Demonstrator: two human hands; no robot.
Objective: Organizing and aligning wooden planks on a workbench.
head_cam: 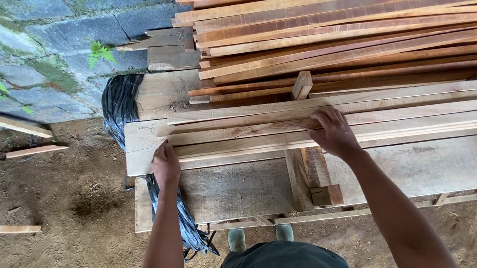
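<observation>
Likely stiff and heavy, the long plank: our left hand clasps its end, right hand pressed flat mid-length.

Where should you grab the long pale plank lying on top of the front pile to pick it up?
Probably by its near long edge, coming from the person's side, hands spread apart. The pale plank lies flat, long and thin, its near edge open. The left hand rests at its left end and the right hand further along. The darker stacked planks crowd the far side.
</observation>
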